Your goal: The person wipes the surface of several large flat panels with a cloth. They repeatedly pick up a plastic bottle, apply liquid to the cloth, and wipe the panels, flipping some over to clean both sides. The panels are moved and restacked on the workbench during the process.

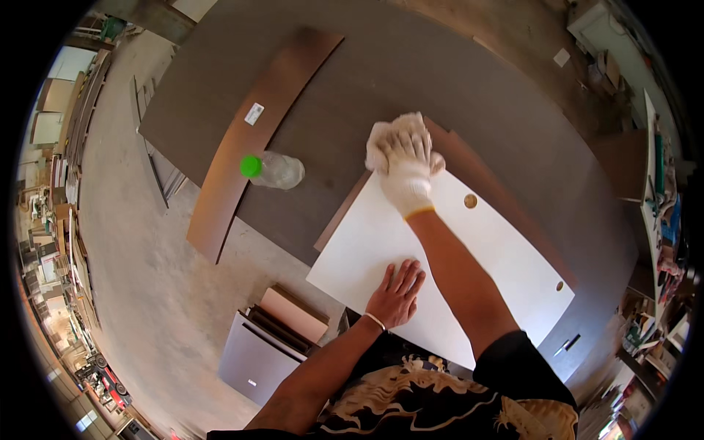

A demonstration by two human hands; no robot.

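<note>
A white panel [359,246] with round holes near its right edge lies on top of a brown board [480,165] on the dark table. My right hand [407,165], in a white knit glove, presses a pale cloth [378,147] against the panel's far end, its fingers bent over the cloth. My bare left hand [396,295] rests flat on the near left part of the panel, fingers stretched out and holding nothing. Left of the panel, a clear bottle with a green cap [279,170] lies partly against a long brown strip [246,143].
The dark table top [440,51] extends far and right. Below its left edge, several boards [293,312] lean together on the concrete floor [139,242]. A metal frame [150,158] is at the far left. Cluttered shelving [664,213] lines the right side.
</note>
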